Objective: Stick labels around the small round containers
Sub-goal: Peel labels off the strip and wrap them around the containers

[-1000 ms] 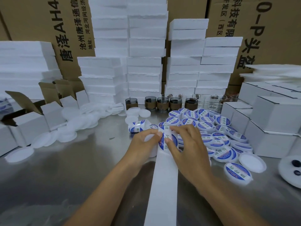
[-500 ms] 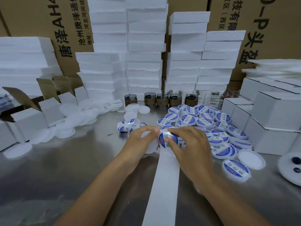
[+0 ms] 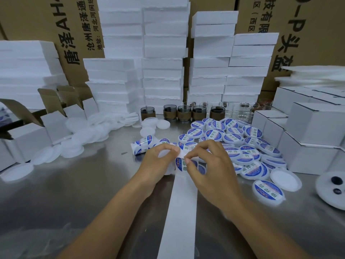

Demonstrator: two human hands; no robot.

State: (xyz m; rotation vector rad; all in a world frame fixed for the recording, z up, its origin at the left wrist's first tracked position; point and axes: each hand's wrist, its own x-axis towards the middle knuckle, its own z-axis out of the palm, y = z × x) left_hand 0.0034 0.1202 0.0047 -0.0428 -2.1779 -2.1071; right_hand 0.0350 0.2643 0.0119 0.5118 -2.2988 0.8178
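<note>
My left hand point(image 3: 159, 161) grips a small white round container point(image 3: 165, 154) at the table's middle. Beside it, my right hand point(image 3: 207, 165) pinches the edge of a blue-and-white label point(image 3: 183, 164) that lies against the container, at the top end of a long white backing strip point(image 3: 180, 212) running toward me. A pile of labelled round containers point(image 3: 240, 146) lies to the right. Behind my left hand a short roll of labels point(image 3: 142, 146) rests on the steel table point(image 3: 74, 193).
Plain white lids point(image 3: 78, 139) spread across the left. Open white cartons point(image 3: 24, 139) stand far left, closed white boxes point(image 3: 308, 139) on the right. Foam slabs point(image 3: 162, 58) are stacked at the back, with dark jars point(image 3: 183, 113) in front of them. A white disc point(image 3: 332, 187) sits at the right edge.
Both hands have drawn slightly nearer with the container. The right fingers have shifted from the container's labelled face to pinching the label's edge.
</note>
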